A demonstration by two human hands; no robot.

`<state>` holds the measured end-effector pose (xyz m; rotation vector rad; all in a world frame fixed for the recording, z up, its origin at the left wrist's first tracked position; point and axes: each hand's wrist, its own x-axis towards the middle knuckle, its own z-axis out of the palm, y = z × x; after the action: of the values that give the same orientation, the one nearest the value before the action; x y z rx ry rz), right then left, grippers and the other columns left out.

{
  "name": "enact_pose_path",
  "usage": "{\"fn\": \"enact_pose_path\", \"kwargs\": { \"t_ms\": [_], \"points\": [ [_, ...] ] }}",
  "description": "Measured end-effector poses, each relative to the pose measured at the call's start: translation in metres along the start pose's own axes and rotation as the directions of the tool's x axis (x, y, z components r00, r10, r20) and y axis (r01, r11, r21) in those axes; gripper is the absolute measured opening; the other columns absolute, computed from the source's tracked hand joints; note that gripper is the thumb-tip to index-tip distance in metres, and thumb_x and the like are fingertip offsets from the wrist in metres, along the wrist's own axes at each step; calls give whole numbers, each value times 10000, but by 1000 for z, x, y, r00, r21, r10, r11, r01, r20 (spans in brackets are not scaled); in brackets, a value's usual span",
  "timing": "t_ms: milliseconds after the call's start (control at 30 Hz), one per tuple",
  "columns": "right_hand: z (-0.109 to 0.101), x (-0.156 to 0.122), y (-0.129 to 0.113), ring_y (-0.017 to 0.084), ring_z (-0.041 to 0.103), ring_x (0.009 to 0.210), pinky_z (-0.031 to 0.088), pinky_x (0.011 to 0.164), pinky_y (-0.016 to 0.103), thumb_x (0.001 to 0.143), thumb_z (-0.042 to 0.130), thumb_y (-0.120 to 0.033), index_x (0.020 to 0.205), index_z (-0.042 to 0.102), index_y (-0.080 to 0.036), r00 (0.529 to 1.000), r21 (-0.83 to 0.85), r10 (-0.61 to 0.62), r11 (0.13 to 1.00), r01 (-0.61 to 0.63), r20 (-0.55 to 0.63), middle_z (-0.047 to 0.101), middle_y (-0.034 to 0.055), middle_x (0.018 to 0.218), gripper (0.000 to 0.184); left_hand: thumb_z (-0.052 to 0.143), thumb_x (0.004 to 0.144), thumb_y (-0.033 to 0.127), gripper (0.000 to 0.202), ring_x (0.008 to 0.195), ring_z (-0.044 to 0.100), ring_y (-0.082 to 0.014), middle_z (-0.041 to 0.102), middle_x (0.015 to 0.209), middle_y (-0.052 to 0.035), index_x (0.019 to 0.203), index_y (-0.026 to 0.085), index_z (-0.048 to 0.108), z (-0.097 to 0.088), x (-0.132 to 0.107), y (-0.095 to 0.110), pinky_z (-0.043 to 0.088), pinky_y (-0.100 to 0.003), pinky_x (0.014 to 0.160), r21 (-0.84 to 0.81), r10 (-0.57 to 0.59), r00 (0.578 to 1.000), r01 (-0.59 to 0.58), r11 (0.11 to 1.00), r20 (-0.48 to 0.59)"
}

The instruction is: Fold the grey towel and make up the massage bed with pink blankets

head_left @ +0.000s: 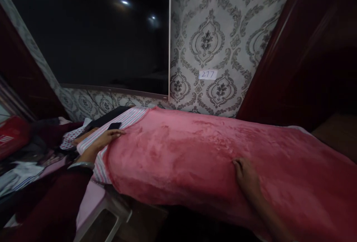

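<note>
Pink plush blanket (178, 149) before patterned wallpaper (208, 41), left fingers (115, 133) loosely extended, right fingers (238, 162) curled, grip unclear

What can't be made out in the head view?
All in the head view:
Right hand: whether its grip pinches the pink blanket; its own curled fingers hide this.
Striped cloth: its full reach; covered by the blanket.
Blanket's right end: cut off by the right edge.

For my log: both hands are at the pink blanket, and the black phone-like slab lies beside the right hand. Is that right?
No: the head view shows the black phone-like slab beside the left hand, not the right hand. Both hands are at the pink blanket.
</note>
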<state>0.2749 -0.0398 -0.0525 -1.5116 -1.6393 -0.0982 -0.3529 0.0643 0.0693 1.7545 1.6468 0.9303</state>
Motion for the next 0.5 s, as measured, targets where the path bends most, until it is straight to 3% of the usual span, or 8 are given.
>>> {"fn": "enact_pose_path", "kwargs": {
  "t_ms": [233,367,500],
  "points": [
    [11,-3,5,260,635,768,523,760,408,941,414,-378,777,626,-244,999,47,-27,999,25,39,680,86,786,301,850,392,737,671,1176,653,-371,778,1118,-148,810,213,809,-6,-10,0,487,-434,1073,-17,-65,984,69,997,166],
    [4,-11,-1,266,651,878,528,854,426,949,440,-341,885,663,-228,997,41,-52,998,50,54,704,93,901,258,843,341,772,730,1256,609,-397,766,1171,-138,810,214,801,-5,-12,9,438,-468,1129,-59,-80,991,87,995,106],
    [-18,-19,-4,265,634,1017,504,944,426,927,503,-280,987,679,-214,990,-26,-12,1000,16,141,701,99,1043,197,819,142,808,833,1294,582,-417,770,1169,-120,751,240,779,4,-2,10,479,-474,1105,-84,-190,982,191,978,20]
  ]
}}
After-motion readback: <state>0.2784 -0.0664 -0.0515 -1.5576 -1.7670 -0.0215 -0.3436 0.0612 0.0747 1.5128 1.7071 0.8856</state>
